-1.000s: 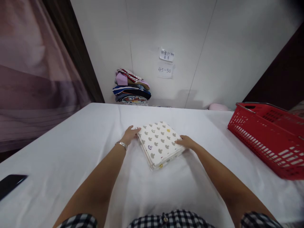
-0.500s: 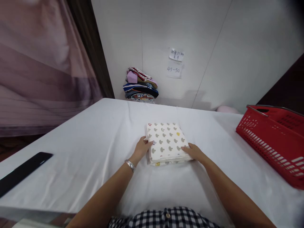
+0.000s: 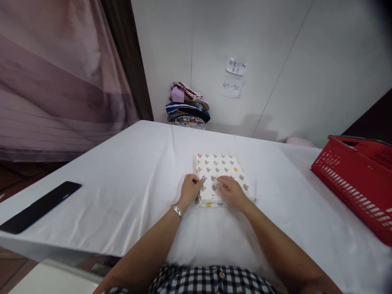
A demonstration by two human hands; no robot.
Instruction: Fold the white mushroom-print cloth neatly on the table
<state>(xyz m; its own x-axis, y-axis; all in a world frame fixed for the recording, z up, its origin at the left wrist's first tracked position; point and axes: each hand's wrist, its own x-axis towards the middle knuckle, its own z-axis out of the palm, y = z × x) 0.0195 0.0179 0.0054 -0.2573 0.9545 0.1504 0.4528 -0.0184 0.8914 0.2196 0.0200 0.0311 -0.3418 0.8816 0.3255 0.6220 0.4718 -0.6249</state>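
A folded white cloth (image 3: 225, 165) printed with grey mushroom-like shapes and a few coloured ones lies in a thick square on the table. At its left edge is my left hand (image 3: 190, 190), thumb on the top layer and fingers curled against the side, pinching that edge. A silver bracelet circles the left wrist. My right hand (image 3: 232, 191) rests over the front middle of the cloth, with fingers loosely bent and apart, pointing left. Nothing shows in its grasp. Whether the right fingertips press on the fabric is hard to see.
A white sheet covers the table (image 3: 134, 171). A black flat object (image 3: 41, 207) lies at the left, and a red plastic basket (image 3: 352, 179) stands at the right. Behind the table's far edge rises a stack of folded clothes (image 3: 188, 107). Paper signs (image 3: 234, 77) hang on the wall.
My right hand has left the cloth's right edge and moved left over its top. My left hand stays at the left edge. The whole view has shifted slightly.
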